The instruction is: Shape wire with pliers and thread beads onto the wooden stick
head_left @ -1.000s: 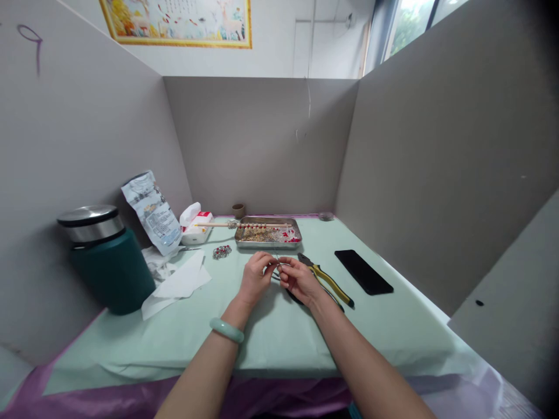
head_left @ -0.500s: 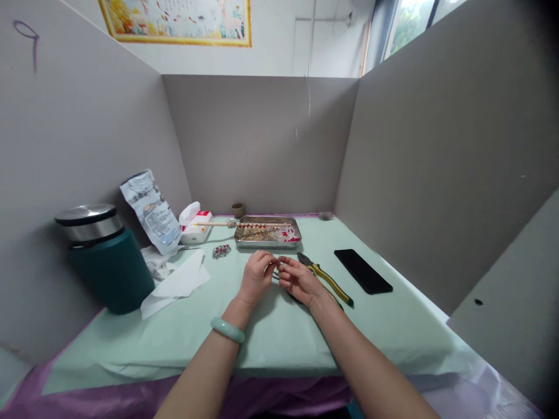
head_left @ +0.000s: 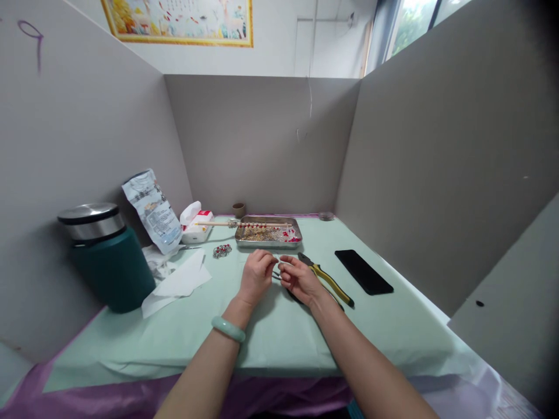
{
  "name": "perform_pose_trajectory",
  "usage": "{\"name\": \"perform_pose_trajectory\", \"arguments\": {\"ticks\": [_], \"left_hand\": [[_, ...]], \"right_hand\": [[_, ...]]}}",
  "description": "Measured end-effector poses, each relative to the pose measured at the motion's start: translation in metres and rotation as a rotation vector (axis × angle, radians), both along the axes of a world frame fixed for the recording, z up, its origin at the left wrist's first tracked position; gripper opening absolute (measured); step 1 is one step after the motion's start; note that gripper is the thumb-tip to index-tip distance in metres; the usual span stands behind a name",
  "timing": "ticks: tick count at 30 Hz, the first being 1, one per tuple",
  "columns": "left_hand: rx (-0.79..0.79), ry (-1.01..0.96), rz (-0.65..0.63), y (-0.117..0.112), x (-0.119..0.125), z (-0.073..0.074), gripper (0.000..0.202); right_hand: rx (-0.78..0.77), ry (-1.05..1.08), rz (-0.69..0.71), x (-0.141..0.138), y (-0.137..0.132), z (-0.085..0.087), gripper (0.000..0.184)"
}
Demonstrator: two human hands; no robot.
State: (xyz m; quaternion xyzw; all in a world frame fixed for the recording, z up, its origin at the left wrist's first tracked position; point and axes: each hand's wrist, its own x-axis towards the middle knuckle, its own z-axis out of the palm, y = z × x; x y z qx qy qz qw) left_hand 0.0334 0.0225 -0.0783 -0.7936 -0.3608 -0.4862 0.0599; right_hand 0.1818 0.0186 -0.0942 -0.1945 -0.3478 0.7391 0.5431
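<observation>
At a cloth-covered table [head_left: 279, 343], fine bead handling, apparently midway.
Tray [head_left: 268, 245] near far edge; already-beaded stick [head_left: 257, 226] laid over it. Pliers [head_left: 331, 284] toward right edge, partly behind right hand [head_left: 301, 280], loosely curled, fingertips barely parted. Left hand [head_left: 256, 273] pinched. Bead cluster [head_left: 222, 251] toward left edge, seemingly finished. Loose beads [head_left: 262, 234] left in tray. Piece between fingertips, mid-surface: too tiny to confirm grip or stage.
</observation>
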Motion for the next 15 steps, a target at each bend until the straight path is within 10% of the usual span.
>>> {"name": "perform_pose_trajectory", "arguments": {"ticks": [15], "left_hand": [[-0.016, -0.018, -0.015, 0.0003, 0.0003, -0.0002, 0.013]], "right_hand": [[0.08, -0.134, -0.104, -0.0056, -0.0047, 0.0054, 0.036]]}}
